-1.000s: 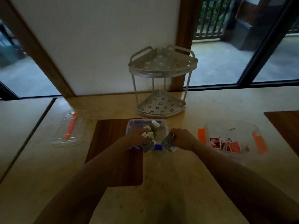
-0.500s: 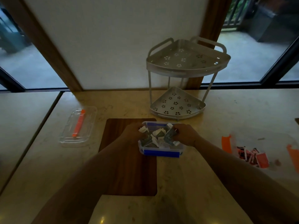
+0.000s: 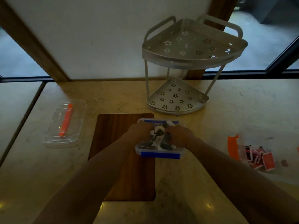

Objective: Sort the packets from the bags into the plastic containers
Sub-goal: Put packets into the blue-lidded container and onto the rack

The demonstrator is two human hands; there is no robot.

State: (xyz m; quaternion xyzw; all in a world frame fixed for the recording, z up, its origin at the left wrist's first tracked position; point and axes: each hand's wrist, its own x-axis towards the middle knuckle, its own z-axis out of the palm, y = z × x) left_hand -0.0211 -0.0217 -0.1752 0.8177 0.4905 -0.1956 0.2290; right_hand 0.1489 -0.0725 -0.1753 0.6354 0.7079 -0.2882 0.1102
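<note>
A clear plastic container with blue clips [image 3: 160, 155] sits at the table's middle, partly on a dark wooden panel [image 3: 116, 143]. It holds a pile of dark and white packets [image 3: 159, 136]. My left hand [image 3: 139, 131] presses on the pile's left side and my right hand [image 3: 181, 135] on its right side. Both have their fingers curled onto the packets inside the container, with the fingertips hidden. At the far right, a second clear container with orange clips [image 3: 233, 147] holds red packets [image 3: 265, 160].
A clear lid with an orange clip [image 3: 65, 123] lies at the left. A two-tier metal corner rack [image 3: 178, 97] stands just behind the blue-clipped container, against the wall. The table's seam [image 3: 32, 109] runs along the left.
Both hands moved forward from the container's near edge into it, carrying packets onto the pile. My view has moved closer and turned left, so the red-packet container sits nearer the right edge.
</note>
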